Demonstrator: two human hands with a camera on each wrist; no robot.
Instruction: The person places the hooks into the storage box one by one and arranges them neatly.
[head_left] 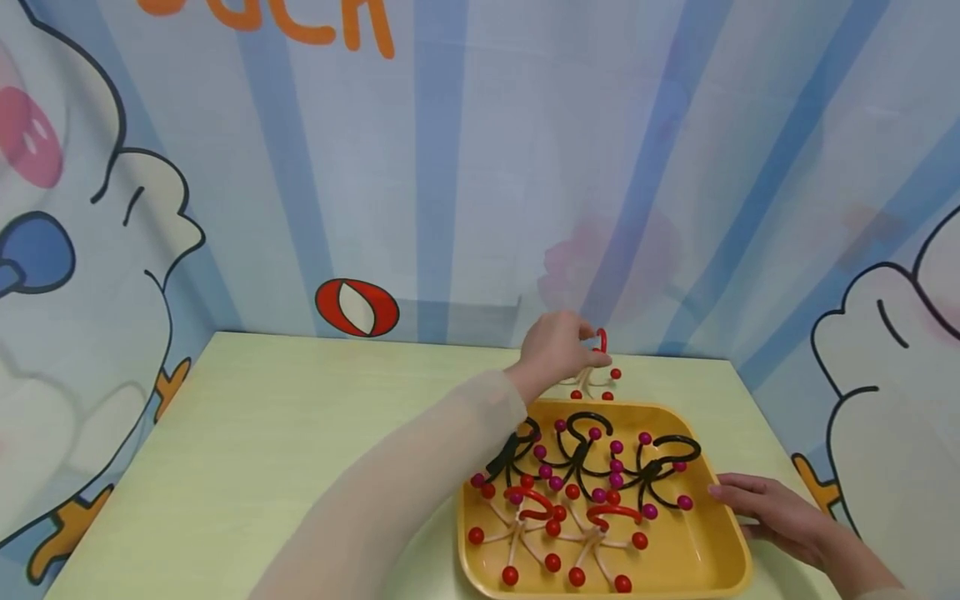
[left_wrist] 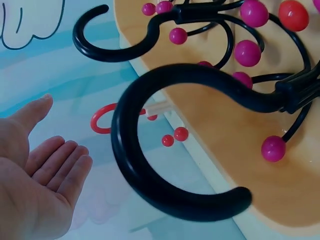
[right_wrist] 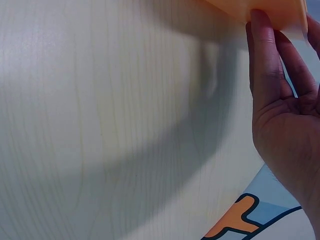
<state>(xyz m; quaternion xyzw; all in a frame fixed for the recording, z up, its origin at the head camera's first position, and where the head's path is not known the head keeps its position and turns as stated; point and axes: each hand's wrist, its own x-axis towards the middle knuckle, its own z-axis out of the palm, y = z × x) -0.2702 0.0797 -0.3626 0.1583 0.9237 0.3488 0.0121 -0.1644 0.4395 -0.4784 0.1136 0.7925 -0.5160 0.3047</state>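
My left hand (head_left: 558, 354) reaches past the far rim of a yellow tray (head_left: 720, 550). Just off its fingertips is a head massager with a red hook handle (head_left: 602, 340), pale prongs and red balls. In the left wrist view, a gap separates the spread thumb and fingers from that red hook (left_wrist: 101, 120). Extended fingers of my right hand (head_left: 780, 517) touch the tray's right side, and the right wrist view shows a fingertip against the tray wall (right_wrist: 232, 7). Inside the tray are three black head massagers (head_left: 577, 454) with magenta balls and two red-handled ones (head_left: 596, 533).
The tray stands on a pale wood-grain table (head_left: 300, 433), toward its right side. Behind the table hangs a striped blue cloth backdrop (head_left: 480, 167) with cartoon figures on both sides. The black hooks (left_wrist: 125, 145) rise above the tray's rim near the left arm.
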